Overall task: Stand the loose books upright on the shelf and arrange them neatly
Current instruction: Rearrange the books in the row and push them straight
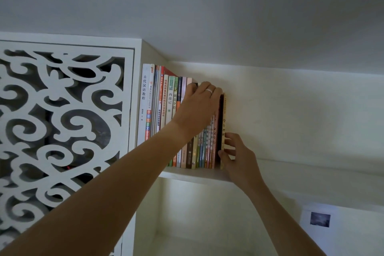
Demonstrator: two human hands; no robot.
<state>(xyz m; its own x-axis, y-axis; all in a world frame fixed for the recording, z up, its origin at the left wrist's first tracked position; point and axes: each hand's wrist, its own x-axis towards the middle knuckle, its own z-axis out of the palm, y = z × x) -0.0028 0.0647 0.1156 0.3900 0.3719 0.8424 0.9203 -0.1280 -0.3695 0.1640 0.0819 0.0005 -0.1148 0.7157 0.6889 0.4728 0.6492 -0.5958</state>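
A row of several books [164, 100] stands upright at the left end of a high white shelf [193, 174], spines facing me. My left hand [200, 104] lies over the tops of the middle books, fingers curled over their upper edges. My right hand [234, 154] pinches the lower part of the last book on the right, a thin yellow-spined book [224, 124], thumb on its spine and fingers on its right side. That book stands upright against a dark book beside it.
A white cabinet door with cut-out scrollwork [62, 120] closes the left side. The shelf board runs on to the right [311, 170] along the pale wall. Below is another compartment [197, 224]. A small picture [320, 219] hangs at lower right.
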